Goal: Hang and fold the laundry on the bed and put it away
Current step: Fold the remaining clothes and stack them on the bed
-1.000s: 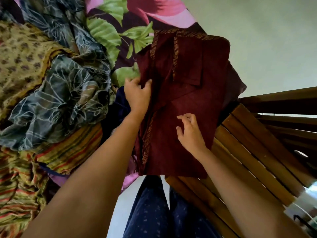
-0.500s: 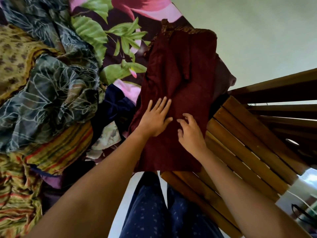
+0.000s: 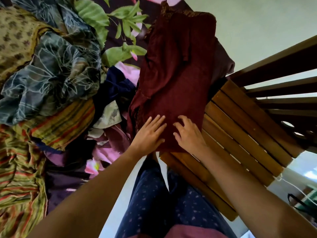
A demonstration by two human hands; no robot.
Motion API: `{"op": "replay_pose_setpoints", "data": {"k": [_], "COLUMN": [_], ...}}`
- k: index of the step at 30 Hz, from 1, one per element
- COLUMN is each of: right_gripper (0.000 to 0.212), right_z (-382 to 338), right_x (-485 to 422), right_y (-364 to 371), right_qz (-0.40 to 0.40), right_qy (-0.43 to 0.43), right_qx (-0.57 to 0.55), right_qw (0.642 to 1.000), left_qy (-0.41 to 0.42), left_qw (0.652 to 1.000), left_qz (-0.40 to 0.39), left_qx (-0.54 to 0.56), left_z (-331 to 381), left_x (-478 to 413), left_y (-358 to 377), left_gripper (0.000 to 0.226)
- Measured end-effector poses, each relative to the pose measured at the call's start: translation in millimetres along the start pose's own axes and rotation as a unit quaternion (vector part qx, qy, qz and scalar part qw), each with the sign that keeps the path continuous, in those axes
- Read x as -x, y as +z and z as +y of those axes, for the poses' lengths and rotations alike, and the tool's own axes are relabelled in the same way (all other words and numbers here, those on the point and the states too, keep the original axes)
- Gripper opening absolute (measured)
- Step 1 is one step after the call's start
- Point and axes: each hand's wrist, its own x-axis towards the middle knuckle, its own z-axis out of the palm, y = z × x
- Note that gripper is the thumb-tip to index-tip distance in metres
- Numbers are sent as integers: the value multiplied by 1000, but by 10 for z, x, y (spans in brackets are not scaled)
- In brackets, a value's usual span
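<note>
Now the left hand, released off the edge, is smoothing the maroon garment flat; the right hand, loosely open, is pressing at its three o'clock; cross-folding is likely coming.

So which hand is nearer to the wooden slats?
Right. The right hand rests on the maroon garment close beside the wooden slats; the left hand lies flat on the same garment, on the side away from them.

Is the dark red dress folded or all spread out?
Folded, at least lengthwise: the dark red dress lies as a narrow strip with overlapping layers, and the left hand and right hand rest on it.
</note>
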Motion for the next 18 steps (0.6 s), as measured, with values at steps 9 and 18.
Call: {"op": "replay_pose_setpoints", "data": {"k": [9,18], "right_gripper": [74,99], "right_z": [26,-81], "right_x": [347,366], "right_y": [391,468], "right_qz": [-82,-82], "right_qy": [8,13], "right_qx": [79,142], "right_qw": [994,986], "left_qy": [-63,-79], "left_qw": [996,992], "left_qz": [-20,-94], "left_qx": [-57,-1], "left_z": [11,24], "left_x": [374,404], "left_y": [420,274], "left_gripper": [86,65]}}
